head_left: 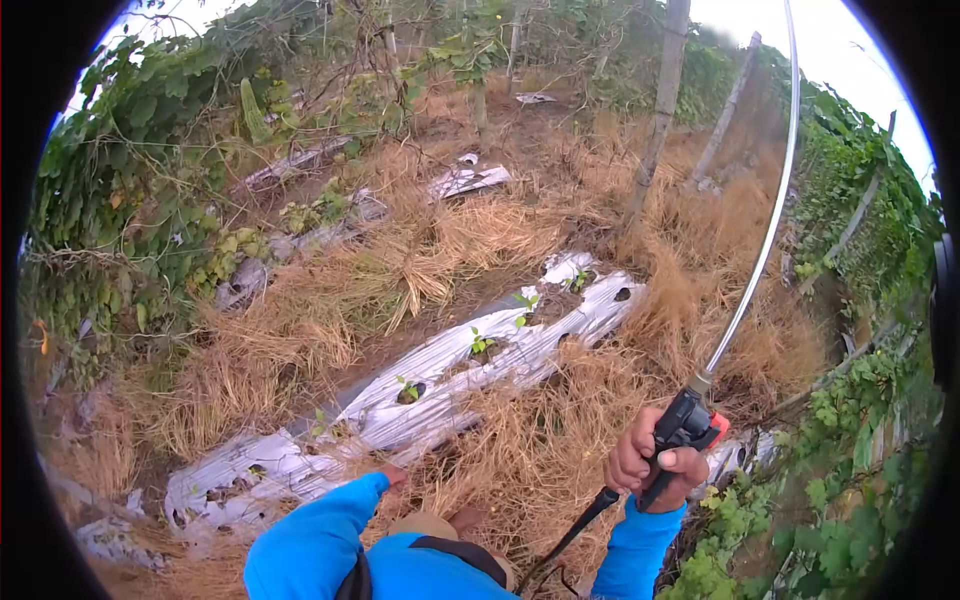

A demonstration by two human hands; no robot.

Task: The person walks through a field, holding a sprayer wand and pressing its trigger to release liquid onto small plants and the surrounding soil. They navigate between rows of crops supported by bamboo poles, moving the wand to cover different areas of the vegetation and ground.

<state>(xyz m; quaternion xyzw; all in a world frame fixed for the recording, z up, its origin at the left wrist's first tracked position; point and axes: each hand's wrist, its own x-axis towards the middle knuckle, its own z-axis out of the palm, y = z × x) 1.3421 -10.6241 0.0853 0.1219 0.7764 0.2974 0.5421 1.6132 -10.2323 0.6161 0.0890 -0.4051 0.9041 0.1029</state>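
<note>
My right hand (660, 460) is wrapped round the black handle of a sprayer wand (685, 425), which has a red part at its side. The wand's metal tube (765, 235) rises from the handle to the top of the view, and a black hose (580, 525) hangs below it. At the lower middle, my left hand (396, 478) shows only in small part beyond the blue sleeve, low over dry straw; its fingers cannot be made out. White plastic mulch (400, 415) runs diagonally ahead, with small green seedlings (480, 342) in its holes.
Dry straw (480, 235) lies around the mulch. Wooden posts (662, 115) stand at the upper right. Leafy vines (130, 170) cover the left side, with a long green gourd (252, 110) hanging there. More vines (850, 520) grow close by at the lower right.
</note>
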